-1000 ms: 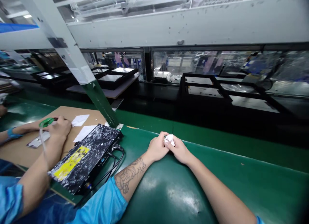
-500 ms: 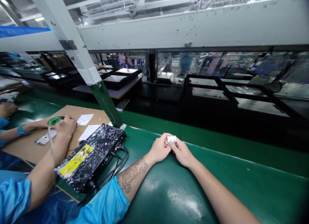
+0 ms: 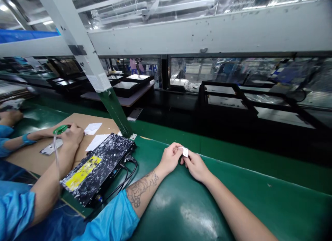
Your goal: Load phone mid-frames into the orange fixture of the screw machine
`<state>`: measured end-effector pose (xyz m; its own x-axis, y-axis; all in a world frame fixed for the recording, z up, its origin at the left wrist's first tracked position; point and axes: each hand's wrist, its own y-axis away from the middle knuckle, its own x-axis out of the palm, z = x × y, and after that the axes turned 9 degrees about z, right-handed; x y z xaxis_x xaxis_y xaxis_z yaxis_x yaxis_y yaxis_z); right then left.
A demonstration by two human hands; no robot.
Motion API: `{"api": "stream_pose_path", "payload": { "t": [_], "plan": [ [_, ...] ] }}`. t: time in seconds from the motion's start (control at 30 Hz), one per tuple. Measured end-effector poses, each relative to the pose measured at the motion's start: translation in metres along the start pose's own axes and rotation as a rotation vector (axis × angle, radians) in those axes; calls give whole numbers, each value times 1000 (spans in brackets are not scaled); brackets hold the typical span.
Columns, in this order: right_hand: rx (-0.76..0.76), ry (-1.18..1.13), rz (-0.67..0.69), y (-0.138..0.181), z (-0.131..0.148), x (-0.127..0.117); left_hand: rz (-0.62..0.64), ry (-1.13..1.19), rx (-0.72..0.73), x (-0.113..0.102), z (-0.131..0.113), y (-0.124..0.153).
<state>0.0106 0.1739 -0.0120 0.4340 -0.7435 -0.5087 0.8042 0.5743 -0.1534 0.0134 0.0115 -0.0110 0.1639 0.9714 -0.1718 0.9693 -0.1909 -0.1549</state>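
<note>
A small white flat piece with dark dots (image 3: 185, 152) sits between my two hands, above the green tabletop (image 3: 171, 206); its kind is too small to make out. My left hand (image 3: 171, 158) is closed, pinching the piece's left side between thumb and fingers. From the right, my right hand (image 3: 195, 166) has its fingers curled at the piece's lower right edge, and part of the piece is hidden by the fingertips.
Left of my arm lies a black, white-speckled box (image 3: 101, 168) with a yellow label and cables. A co-worker's hands (image 3: 72, 136) work with a green tool (image 3: 61, 129) over a brown board (image 3: 23, 161). A slanted post (image 3: 114, 109) rises at the bench edge. Black frames (image 3: 220, 92) stand beyond.
The white piece has turned in my fingers, now showing a flatter dotted face. My right fingers have shifted slightly down and right. The view has moved a little.
</note>
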Motion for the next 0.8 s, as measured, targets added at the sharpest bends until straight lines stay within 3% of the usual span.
{"api": "stream_pose_path", "payload": {
  "t": [0.8],
  "plan": [
    [29,78,17,-1,5,1,22,-56,6,-1,-3,1]
  ]
}}
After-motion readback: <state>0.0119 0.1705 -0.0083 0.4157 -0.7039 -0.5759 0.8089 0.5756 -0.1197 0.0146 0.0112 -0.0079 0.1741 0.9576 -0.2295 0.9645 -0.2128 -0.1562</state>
